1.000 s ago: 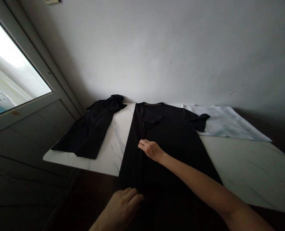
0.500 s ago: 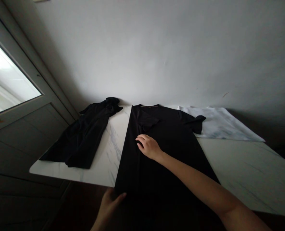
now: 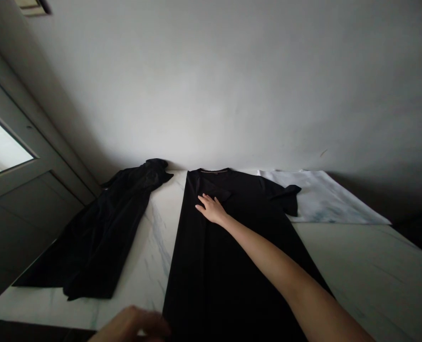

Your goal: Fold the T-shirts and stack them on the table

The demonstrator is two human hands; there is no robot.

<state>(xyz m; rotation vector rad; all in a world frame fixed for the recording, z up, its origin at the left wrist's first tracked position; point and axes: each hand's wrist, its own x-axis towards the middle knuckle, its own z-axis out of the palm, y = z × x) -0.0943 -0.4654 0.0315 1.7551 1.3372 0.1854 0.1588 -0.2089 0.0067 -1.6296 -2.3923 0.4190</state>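
Observation:
A black T-shirt (image 3: 242, 251) lies spread over the table, its neckline toward the wall. Its left side is folded in, with that sleeve (image 3: 214, 187) lying across the chest, while the other sleeve (image 3: 285, 197) sticks out to the right. On the folded part, just below the turned-in sleeve, my right hand (image 3: 211, 209) rests palm down with its fingers spread, holding nothing. My left hand (image 3: 135, 325) is at the bottom of the view, beside the shirt's left edge; it is blurred and cut off, so its grip does not show.
Another dark garment (image 3: 104, 237) lies rumpled on the left part of the white marbled table (image 3: 157, 242). A pale folded cloth (image 3: 328, 199) lies at the back right, partly under the black sleeve. A wall (image 3: 211, 95) stands behind the table, and a door (image 3: 36, 175) at the left.
My right hand has moved up the shirt toward the folded sleeve, and its curled fingers have spread. My left hand appears lower and farther left. The whole view has shifted.

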